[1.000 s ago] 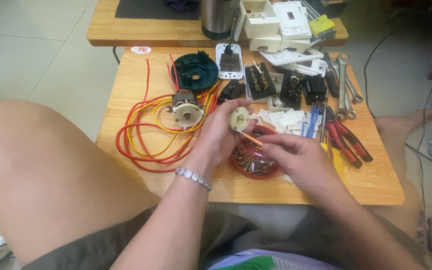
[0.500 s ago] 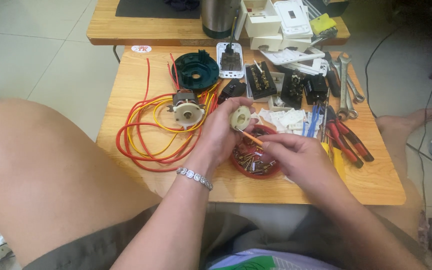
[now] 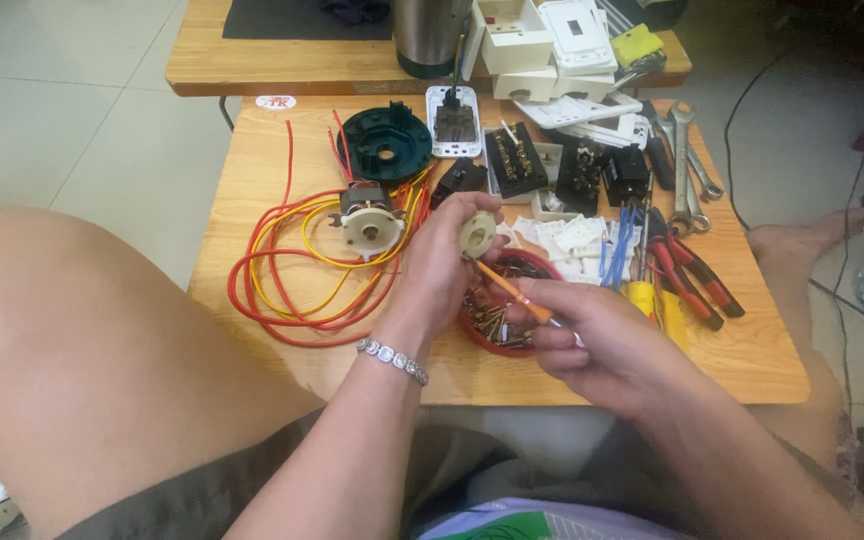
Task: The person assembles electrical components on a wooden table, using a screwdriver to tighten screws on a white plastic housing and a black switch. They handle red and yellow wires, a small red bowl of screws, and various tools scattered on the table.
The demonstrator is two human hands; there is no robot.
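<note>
My left hand (image 3: 439, 262) holds a small round cream plastic part (image 3: 476, 236) up over a low wooden table (image 3: 252, 190). My right hand (image 3: 590, 335) grips a thin orange-handled screwdriver (image 3: 512, 291), whose tip points up at the underside of the cream part. Both hands hover above a red bowl (image 3: 542, 266) filled with several small brass screws and metal bits. A beaded bracelet (image 3: 393, 358) sits on my left wrist.
A small motor (image 3: 368, 219) with looped red and yellow wires (image 3: 282, 270) lies to the left, with a dark green round housing (image 3: 384, 146) behind it. Black switch parts (image 3: 515, 160), white plastic pieces (image 3: 577, 238), red-handled pliers (image 3: 694, 277) and wrenches (image 3: 682, 165) lie to the right. My bare knee (image 3: 82, 340) is lower left.
</note>
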